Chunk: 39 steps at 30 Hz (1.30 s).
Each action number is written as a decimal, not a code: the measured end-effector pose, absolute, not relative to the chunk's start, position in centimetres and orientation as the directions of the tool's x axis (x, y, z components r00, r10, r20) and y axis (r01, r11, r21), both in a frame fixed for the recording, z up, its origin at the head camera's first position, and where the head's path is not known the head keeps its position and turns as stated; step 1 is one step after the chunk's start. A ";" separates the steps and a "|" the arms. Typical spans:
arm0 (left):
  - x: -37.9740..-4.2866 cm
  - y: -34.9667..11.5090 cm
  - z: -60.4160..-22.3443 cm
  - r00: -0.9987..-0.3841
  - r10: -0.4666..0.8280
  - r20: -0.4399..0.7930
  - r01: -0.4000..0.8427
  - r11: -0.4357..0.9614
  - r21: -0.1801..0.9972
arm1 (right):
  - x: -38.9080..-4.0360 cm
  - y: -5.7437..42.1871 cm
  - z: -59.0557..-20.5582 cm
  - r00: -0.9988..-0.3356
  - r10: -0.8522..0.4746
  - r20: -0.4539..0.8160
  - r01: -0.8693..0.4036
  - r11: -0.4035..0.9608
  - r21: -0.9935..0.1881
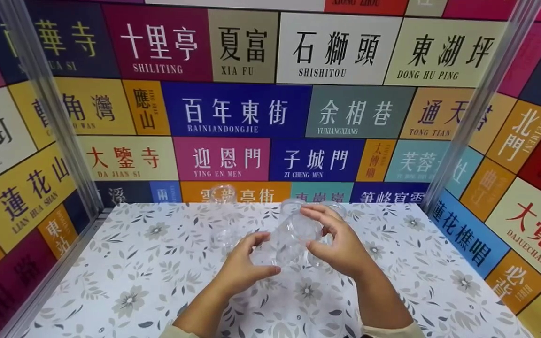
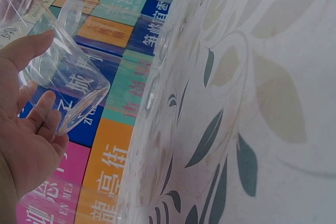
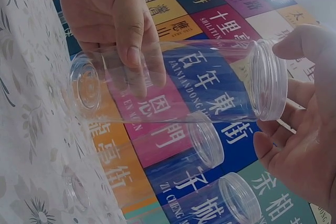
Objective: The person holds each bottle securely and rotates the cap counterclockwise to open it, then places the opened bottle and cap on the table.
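Note:
A clear plastic jar [image 1: 289,241] is held tilted above the table between the two hands, its wide ringed lid end [image 3: 272,85] toward the right hand. My left hand [image 1: 244,265] holds the jar's body, its thumb on one side and fingers on the other, as the left wrist view shows. My right hand [image 1: 341,241] grips the ringed end, thumb on one side and fingers round the other. The clear wall lets the left fingers [image 3: 137,74] show through in the right wrist view.
Another clear jar [image 1: 223,195] stands at the back left of the flower-patterned table [image 1: 158,277]. More clear jars, with ringed tops [image 3: 207,139], stand behind the held one. Colourful lettered panels [image 1: 233,110] enclose the back and sides.

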<state>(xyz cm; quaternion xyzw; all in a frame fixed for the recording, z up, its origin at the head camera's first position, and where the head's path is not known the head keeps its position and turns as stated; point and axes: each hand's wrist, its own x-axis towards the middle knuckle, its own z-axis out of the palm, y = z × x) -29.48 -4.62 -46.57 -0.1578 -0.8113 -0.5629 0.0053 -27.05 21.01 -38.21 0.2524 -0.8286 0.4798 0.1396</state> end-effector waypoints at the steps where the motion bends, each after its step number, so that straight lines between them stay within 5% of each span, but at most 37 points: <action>1: -29.5 -4.6 -46.6 -0.950 0.251 0.188 0.264 0.315 0.912 | -27.1 21.0 -38.2 -0.832 -0.287 0.475 -0.555 0.413 -0.722; 11: -29.5 -4.6 -46.6 -0.945 0.260 0.199 0.280 0.326 0.903 | -27.1 21.0 -38.3 -0.814 -0.297 0.500 -0.581 0.389 -0.715; 29: -29.3 -4.7 -46.5 -0.957 0.240 0.161 0.237 0.334 0.912 | -27.3 20.9 -37.9 -0.918 -0.137 0.373 -0.387 0.517 -0.764; 39: -29.4 -4.7 -46.5 -0.959 0.231 0.162 0.233 0.322 0.918 | -27.3 20.9 -38.1 -0.880 -0.200 0.431 -0.472 0.470 -0.746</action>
